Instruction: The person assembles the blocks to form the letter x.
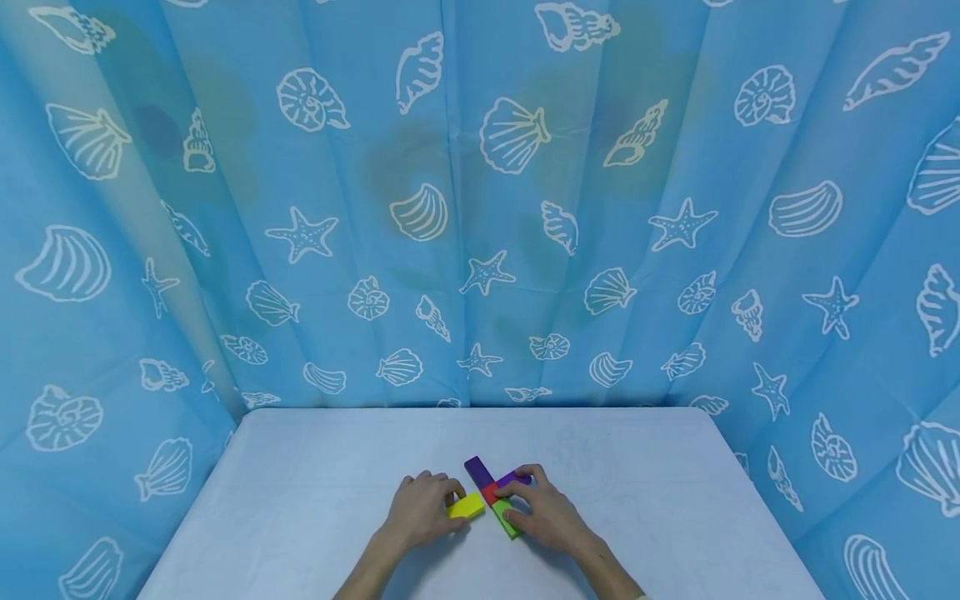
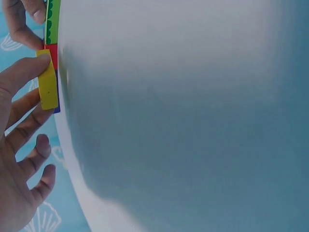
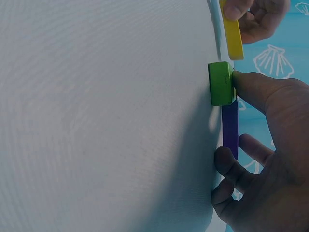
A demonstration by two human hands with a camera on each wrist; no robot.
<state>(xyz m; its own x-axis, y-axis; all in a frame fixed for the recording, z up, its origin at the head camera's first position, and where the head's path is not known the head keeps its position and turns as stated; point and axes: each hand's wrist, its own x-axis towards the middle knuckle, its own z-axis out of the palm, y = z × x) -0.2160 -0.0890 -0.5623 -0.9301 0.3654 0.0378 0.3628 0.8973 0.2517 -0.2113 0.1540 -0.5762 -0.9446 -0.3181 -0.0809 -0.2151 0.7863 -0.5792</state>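
Note:
Toy building blocks lie in a joined pattern on the table. A dark purple block (image 1: 477,472), a red block (image 1: 489,493) and a green block (image 1: 506,520) form a slanting row. A violet block (image 1: 512,479) branches off to the right from the red one. My left hand (image 1: 422,510) pinches a yellow block (image 1: 469,506) between thumb and fingers, its end close to the row. My right hand (image 1: 551,512) holds the joined blocks: its thumb presses the green block, the index finger is at the red one and another finger reaches the violet block's far end.
A white cloth-covered table (image 1: 315,467) spreads around the hands. Behind it and along both sides hangs a blue curtain (image 1: 352,317) with white shell and starfish prints. The table's far edge meets the curtain.

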